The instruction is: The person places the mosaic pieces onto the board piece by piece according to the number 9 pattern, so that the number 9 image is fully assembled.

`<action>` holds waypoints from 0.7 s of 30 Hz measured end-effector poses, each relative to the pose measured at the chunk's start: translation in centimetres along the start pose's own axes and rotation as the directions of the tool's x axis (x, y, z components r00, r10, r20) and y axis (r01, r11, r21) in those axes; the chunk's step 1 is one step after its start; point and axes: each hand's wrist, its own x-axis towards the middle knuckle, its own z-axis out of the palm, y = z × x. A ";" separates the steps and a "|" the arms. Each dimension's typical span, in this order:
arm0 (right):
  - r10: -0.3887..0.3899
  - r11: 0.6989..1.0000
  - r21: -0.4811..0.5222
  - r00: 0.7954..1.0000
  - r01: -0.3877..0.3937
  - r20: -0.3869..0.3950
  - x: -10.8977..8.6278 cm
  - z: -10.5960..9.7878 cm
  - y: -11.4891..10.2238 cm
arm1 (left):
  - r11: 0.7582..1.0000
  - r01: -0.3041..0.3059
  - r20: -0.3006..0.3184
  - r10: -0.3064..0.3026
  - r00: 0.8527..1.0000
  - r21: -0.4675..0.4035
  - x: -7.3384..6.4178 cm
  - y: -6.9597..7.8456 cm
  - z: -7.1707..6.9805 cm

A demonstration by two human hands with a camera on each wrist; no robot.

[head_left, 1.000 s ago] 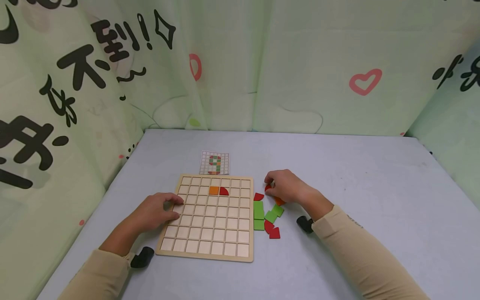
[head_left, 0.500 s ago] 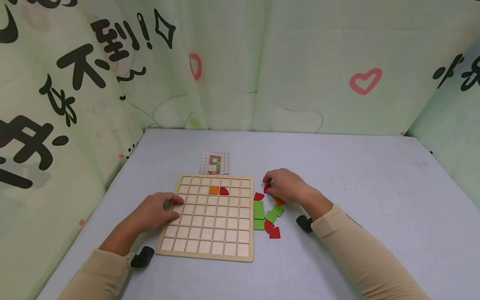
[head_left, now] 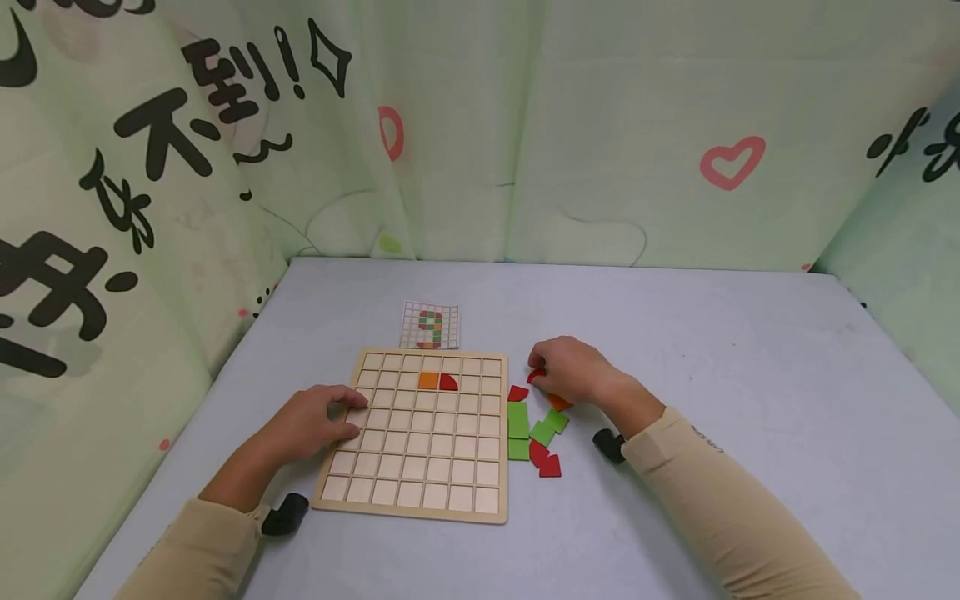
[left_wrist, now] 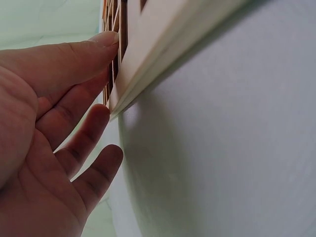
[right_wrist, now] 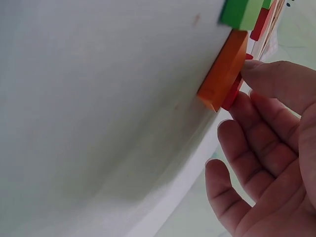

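Observation:
My left hand (head_left: 311,421) rests at the left edge of the wooden grid board (head_left: 420,512). Its thumb (left_wrist: 101,42) lies on the rim, with fairly straight fingers. One orange square tile (head_left: 428,381) and a red quarter-circle tile (head_left: 448,382) sit side by side in the grid. Right of the board, my right hand (head_left: 573,371) pinches another red tile (head_left: 535,376), partly hidden by the fingers. An orange tile (right_wrist: 222,74) lies against it, close to the thumb (right_wrist: 271,79) in the right wrist view.
Green tiles (head_left: 518,421) lie along the board's right edge, with smaller green squares (head_left: 542,432) beside them. Red tiles (head_left: 550,466) lie nearer, and one red quarter-circle (head_left: 517,393) farther up. A printed pattern card (head_left: 408,325) lies behind the board. Printed curtains (head_left: 600,125) surround the table.
The right hand has shifted only slightly at the red tile. The left hand, board and other tiles look the same.

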 end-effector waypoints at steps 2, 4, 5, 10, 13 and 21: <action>0.001 1.000 -0.002 1.000 -0.001 -0.004 0.0 0.0 0.0 | 1.000 -0.002 0.000 0.002 1.000 0.001 0.0 0.0 0.0; -0.004 1.000 -0.004 1.000 0.004 -0.009 0.0 -0.1 -0.1 | 1.000 0.000 0.000 0.000 1.000 0.003 0.0 0.0 0.0; -0.009 1.000 -0.003 1.000 0.009 -0.013 0.0 -0.1 -0.1 | 1.000 0.000 0.000 0.000 1.000 0.003 0.0 0.0 0.0; -0.028 0.999 0.019 0.999 0.028 -0.021 0.2 -0.2 -0.6 | 1.000 0.002 -0.001 -0.002 1.000 0.003 0.0 0.0 0.0; -0.035 0.999 0.032 0.999 0.035 -0.017 0.2 -0.3 -0.9 | 1.000 -0.002 -0.001 0.002 1.000 0.004 0.0 0.0 0.0; -0.077 0.997 0.025 0.997 0.078 -0.031 0.7 -0.5 -2.0 | 1.000 -0.014 -0.003 0.014 1.000 0.011 0.1 -0.1 0.0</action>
